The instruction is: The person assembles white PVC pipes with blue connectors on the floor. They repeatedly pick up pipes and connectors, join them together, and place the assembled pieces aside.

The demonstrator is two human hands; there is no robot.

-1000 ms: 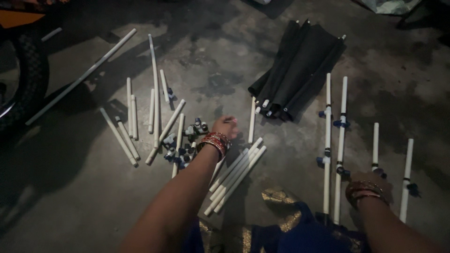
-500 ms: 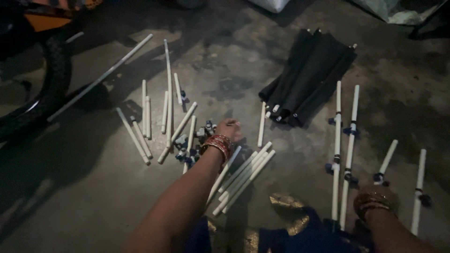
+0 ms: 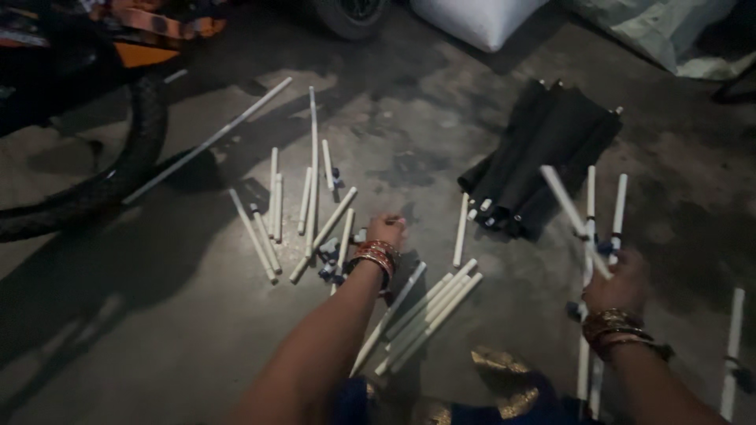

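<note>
two hands (image 3: 386, 232), one lifted pipe (image 3: 573, 220)

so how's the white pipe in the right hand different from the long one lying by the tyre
The white pipe in the right hand is lifted off the floor and tilted; the long pipe by the tyre lies flat on the concrete. The held one looks much shorter. The right hand grips the held one near a dark fitting; no fitting shows on the long one. Both are slim, white and straight.
</note>
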